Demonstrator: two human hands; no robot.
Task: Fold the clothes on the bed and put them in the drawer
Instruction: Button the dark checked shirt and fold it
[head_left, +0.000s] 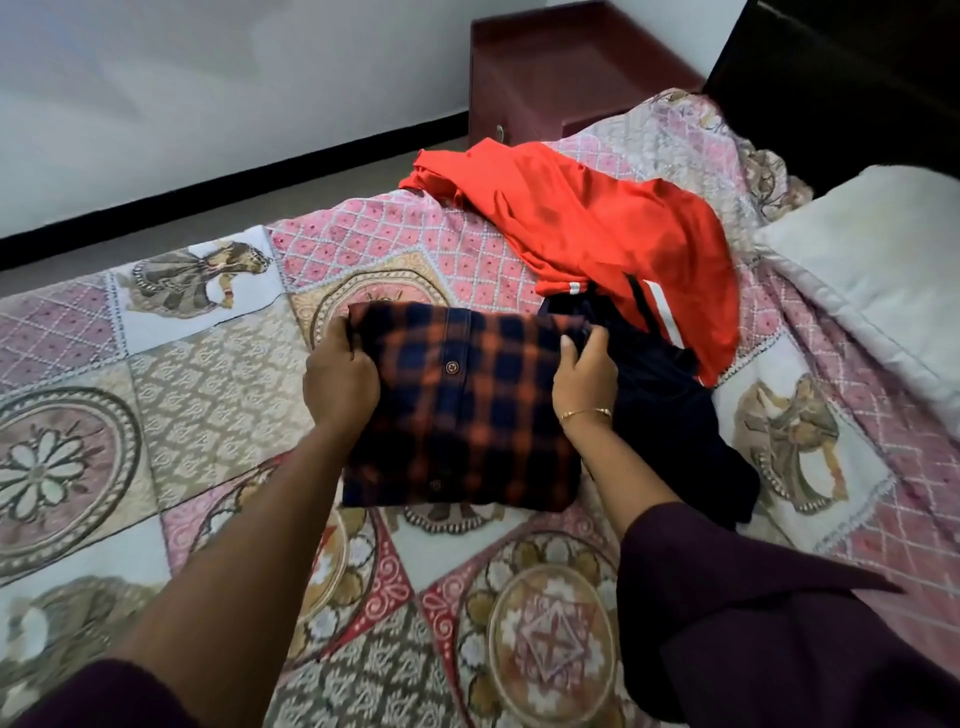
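Both hands grip the folded plaid shirt (462, 410) by its upper corners: the left hand (340, 376) curls over the shirt's left edge, fingers wrapped round the fabric near the top corner, and the right hand (584, 376) pinches the right edge, thumb on top and fingers tucked behind the fold. A thin gold bangle (586, 414) circles the right wrist, and dark purple sleeves (753, 623) cover the upper forearms. The shirt, checked in orange and navy, is folded into a neat rectangle with its button placket running down the middle; it lies flat on the patterned bedspread (218, 384), near the middle of the bed. Just to its right a dark navy garment (670, 415) lies crumpled, touching the shirt's right edge and partly under the right hand. Beyond that, an unfolded orange-red garment (613, 234) with white stripes is spread loosely across the far side of the bed, its lower hem overlapping the navy one. A pale pillow (883, 270) rests at the right edge. Past the bed, against the white wall, stands a dark reddish wooden bedside drawer unit (550, 78), well apart from the shirt; whether its drawer is open cannot be told.
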